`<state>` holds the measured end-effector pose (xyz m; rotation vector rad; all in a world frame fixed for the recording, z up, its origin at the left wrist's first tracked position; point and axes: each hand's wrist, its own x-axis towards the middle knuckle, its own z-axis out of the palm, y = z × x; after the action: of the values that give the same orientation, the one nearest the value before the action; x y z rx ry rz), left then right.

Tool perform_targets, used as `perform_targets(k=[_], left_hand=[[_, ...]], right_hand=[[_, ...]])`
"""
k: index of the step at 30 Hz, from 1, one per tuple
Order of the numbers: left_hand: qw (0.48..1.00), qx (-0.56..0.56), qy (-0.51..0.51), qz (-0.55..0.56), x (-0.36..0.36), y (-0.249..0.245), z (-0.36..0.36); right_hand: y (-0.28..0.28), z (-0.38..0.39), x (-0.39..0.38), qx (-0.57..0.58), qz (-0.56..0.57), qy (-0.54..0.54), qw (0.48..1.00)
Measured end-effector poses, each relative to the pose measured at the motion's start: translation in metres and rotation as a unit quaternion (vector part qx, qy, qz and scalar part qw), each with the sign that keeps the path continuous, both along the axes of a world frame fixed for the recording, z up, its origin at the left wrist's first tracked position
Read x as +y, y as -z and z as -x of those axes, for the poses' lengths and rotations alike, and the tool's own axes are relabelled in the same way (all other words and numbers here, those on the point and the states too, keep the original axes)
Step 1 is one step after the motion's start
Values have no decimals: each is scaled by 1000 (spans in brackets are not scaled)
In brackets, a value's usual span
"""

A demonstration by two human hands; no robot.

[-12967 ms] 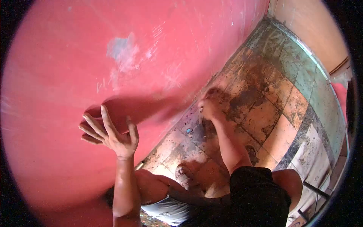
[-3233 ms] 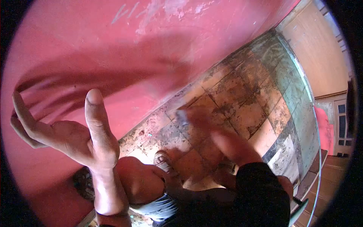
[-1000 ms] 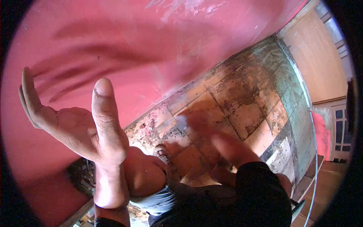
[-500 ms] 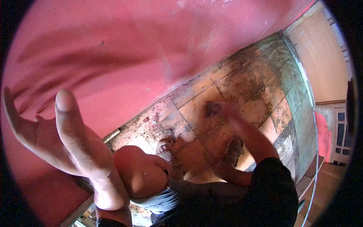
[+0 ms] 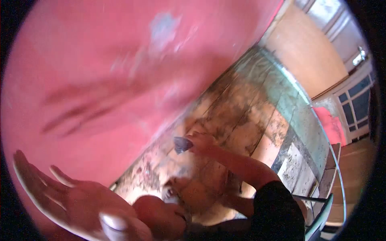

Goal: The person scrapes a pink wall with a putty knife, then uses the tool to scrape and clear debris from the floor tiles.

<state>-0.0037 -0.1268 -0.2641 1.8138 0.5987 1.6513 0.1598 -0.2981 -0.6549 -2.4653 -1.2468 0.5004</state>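
My left hand [image 5: 82,203] is at the lower left, its fingers stretched out and apart, with nothing in it. It is held up in front of the pink wall [image 5: 100,44], and its shadow falls there. My right hand [image 5: 202,142] is in the middle of the view, closed around a small dark grey flat piece [image 5: 183,145] that sticks out to the left of the fingers. The piece is blurred, so I cannot tell its exact kind. In this view it overlaps the floor close to the foot of the wall.
A pale scuffed patch [image 5: 164,27] marks the wall. Below lies a dirty tiled floor [image 5: 245,132] with dark stains and crumbs. A wooden panel [image 5: 305,52] and a white-framed window [image 5: 356,104] are at the right. A thin light-blue hose [image 5: 331,154] runs down the right side.
The view has tilted and shifted. My right hand with the grey piece has moved left, closer to the wall. My left hand sits lower in view, its fingers still spread.
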Motion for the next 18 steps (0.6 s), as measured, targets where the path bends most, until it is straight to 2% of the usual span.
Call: perform_targets(k=[1, 3, 6, 7, 9, 10, 11, 12, 13, 14, 15, 18], left_hand=[[999, -13, 37, -17, 0, 4, -5], [991, -37, 125, -16, -6, 18, -13], [979, 20, 194, -61, -24, 26, -35], [972, 36, 215, -84, -28, 29, -45], [959, 44, 250, -126, -32, 39, -67], [953, 41, 269, -132, -36, 43, -78], [951, 32, 289, -106, -43, 44, -85], [950, 27, 300, -85, -47, 47, -91], [948, 21, 310, -63, -51, 50, -95], [947, 15, 319, -42, -55, 52, -100], [946, 18, 324, -22, -56, 50, -97], [948, 22, 316, -12, -52, 52, -95]], right_hand=[[16, -26, -24, -12, -26, 38, 999], [-46, -47, -72, -87, 47, 97, 990], [-94, -80, -151, -48, 281, 119, 951], [-135, -78, -168, -64, 360, 97, 926], [-158, -73, -230, -140, 316, 107, 932], [-162, -73, -256, -152, 352, 198, 902], [-159, -76, -297, -159, 326, 170, 916], [-220, -58, -282, -137, 336, 194, 911], [-230, -59, -297, -135, 354, 208, 902], [-252, -55, -295, -88, 313, 292, 900], [-252, -57, -301, -104, 293, 340, 887], [-269, -67, -297, -52, 249, 357, 899]])
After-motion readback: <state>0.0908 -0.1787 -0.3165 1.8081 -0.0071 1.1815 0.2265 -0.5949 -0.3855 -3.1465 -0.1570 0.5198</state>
